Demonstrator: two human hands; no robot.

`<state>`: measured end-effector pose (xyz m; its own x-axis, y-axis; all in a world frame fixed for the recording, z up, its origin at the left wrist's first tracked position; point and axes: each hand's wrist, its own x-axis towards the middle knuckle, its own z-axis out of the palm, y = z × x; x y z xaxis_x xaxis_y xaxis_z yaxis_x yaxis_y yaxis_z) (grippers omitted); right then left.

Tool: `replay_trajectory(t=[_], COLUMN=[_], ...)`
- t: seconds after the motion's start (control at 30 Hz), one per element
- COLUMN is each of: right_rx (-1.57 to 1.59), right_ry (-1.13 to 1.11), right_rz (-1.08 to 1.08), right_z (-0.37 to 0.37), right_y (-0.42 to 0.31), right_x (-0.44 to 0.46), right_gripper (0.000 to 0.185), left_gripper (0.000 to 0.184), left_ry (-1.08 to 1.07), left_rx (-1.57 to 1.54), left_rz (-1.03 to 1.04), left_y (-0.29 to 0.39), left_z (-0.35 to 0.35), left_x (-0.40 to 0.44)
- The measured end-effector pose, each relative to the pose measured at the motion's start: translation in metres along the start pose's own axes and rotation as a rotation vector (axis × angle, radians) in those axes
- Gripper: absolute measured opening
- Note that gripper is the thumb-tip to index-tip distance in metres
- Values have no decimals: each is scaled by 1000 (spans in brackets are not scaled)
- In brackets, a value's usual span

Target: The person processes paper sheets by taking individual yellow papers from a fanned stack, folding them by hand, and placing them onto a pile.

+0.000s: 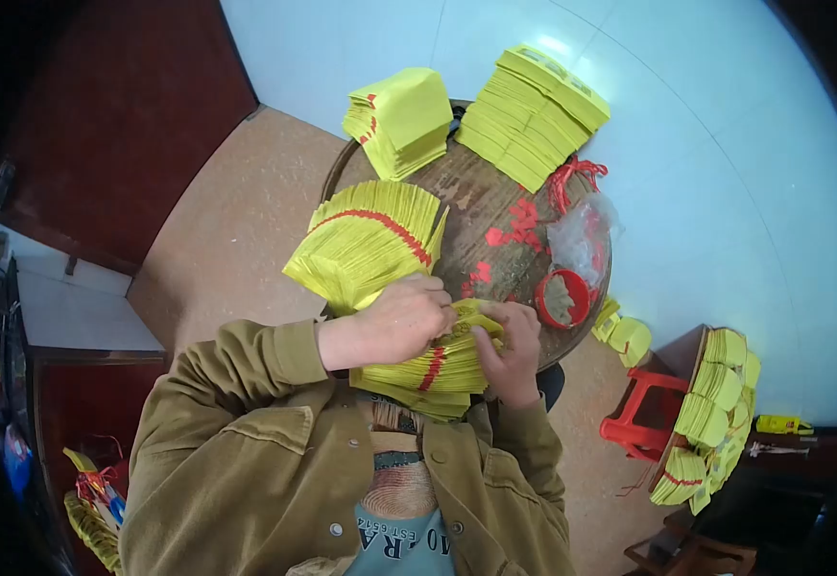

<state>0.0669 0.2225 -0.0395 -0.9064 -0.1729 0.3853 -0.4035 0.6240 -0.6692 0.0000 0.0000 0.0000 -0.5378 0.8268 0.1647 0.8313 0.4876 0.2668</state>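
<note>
My left hand [403, 320] is closed, its fingertips pinched at the top edge of a yellow paper bundle [404, 376] marked with a red stripe. What the pinch holds is too small to tell. On the bundle's other side, my right hand [514, 352] has its thumb and fingers wrapped round the upper edge. The bundle lies at the near edge of the round wooden table [462, 197], in front of my body. Beyond my left hand a larger fanned yellow paper stack [366, 245] shows a curved red stripe.
Two more yellow stacks, left [409, 120] and right [534, 115], stand at the table's far side. Red paper pieces [516, 228], red strings [574, 180], a plastic bag [582, 235] and a red bowl [564, 299] lie rightward. A red stool [641, 413] stands on the floor.
</note>
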Motion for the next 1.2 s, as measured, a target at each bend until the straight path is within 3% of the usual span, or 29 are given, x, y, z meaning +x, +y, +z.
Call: replay_trajectory(t=[0.17, 0.3, 0.33, 0.47, 0.53, 0.67, 0.83, 0.97, 1.03, 1.07, 1.13, 1.2], right_rx=[2, 82, 75, 176, 19, -98, -13, 357, 400, 442, 526, 434], right_ry=[141, 201, 205, 0, -210, -183, 93, 51, 42, 41, 39, 21], right_rz=[87, 129, 157, 153, 211, 92, 42, 288, 303, 321, 368, 417], right_z=[-10, -27, -29, -25, -14, 14, 31, 45, 45, 45, 43, 27], right_y=[-9, -18, -18, -7, -8, -12, -11, 0, 1, 0, -4, -5], right_x=[-5, -26, -37, -87, -101, -87, -40, -15, -4, 1, 3, -5], right_gripper=[38, 30, 30, 27, 25, 33, 43, 49, 50, 50, 52, 48], left_gripper=[18, 16, 18, 22, 22, 21, 24, 29, 27, 27, 23, 26], left_ry=[-47, 180, 240, 255, 243, 250, 510, 351, 3, 14, -308, -205], left_rx=[-52, -328, -363, -440, -466, -502, -385, -412, -677, -685, -491, -394], left_rz=[53, -173, -134, -101, -117, -195, -77, 107, 150, 134, 112, 44], left_y=[3, 3, -2, -12, -11, -6, 3, 9, 16, 17, 18, 21], left_z=[-6, -38, -40, -46, -42, -36, -44, -50, -43, -31, -5, 0], left_x=[-7, -15, -21, -55, -65, -74, -65, -72, -61, -56, -46, -44])
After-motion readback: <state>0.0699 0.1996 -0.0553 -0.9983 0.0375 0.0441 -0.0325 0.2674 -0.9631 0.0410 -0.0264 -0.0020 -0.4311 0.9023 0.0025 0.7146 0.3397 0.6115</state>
